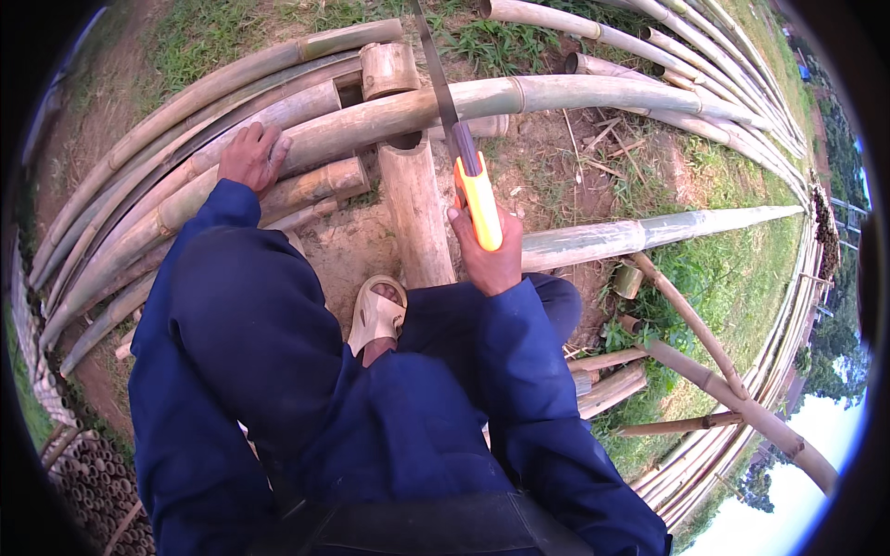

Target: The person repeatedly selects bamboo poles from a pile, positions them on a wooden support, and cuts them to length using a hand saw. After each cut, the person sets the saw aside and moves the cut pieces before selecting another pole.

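My right hand [489, 250] is closed round the yellow-orange handle of a hand saw [477, 206]. The saw's long blade points away from me and lies across a long bamboo pole [389, 120]; whether its teeth are in the wood I cannot tell. My left hand [252, 157] rests on the pole to the left of the saw, its fingers partly hidden against the bamboo. Under the pole, near the blade, a thick bamboo piece [414, 208] stretches toward me with its hollow end showing. A short cut bamboo section [388, 70] sits just beyond the pole.
Several bamboo poles [213, 88] lie to the left, and more poles [667, 42] at the far right. Another pole [658, 229] runs rightward beside my right hand. Crossed bamboo supports [732, 398] stand at the right. A sandalled foot [378, 313] is on the dirt below the pole.
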Tool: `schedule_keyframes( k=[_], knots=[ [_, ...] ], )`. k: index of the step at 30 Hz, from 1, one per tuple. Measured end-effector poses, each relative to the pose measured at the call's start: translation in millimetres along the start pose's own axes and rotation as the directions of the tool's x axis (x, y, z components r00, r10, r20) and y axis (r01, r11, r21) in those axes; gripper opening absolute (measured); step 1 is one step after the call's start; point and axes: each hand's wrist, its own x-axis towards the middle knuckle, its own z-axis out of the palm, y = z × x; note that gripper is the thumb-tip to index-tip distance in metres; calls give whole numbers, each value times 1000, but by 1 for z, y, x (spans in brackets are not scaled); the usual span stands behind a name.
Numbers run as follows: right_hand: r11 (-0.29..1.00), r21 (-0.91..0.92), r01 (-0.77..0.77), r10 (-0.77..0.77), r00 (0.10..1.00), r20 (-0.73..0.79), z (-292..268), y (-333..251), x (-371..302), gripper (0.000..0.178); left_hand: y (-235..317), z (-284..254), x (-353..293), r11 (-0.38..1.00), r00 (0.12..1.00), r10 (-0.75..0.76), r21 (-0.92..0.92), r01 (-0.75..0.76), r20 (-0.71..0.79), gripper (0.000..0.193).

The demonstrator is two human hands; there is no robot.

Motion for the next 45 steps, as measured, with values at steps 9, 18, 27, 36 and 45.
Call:
schedule_keyframes(
  k=[9, 18, 27, 36, 45],
  knots=[
    [977, -211, -14, 18, 1000, 14, -27, -81, -74, 24, -4, 12, 1, 1000, 1000, -11, -17, 11, -10, 33],
    [979, -139, -149, 147, 989, -21, -35, -46, -107, 18, -3, 3, 2, 1000, 1000, 14, -26, -15, -18, 33],
    [998, -5, 58, -58, 998, -12, 4, -9, 13, 28, -1, 3, 3, 998, 998, 32, -61, -35, -52, 32],
    [967, -245, 62, -71, 997, -28, -44, -82, -131, 24, 1, 5, 5, 1000, 999, -3, -29, 2, -42, 29],
    [994, -33, -103, 101, 993, -64, -4, -16, -35, 20, 2, 0, 2, 998, 997, 54, -38, -56, -51, 29]
  ],
)
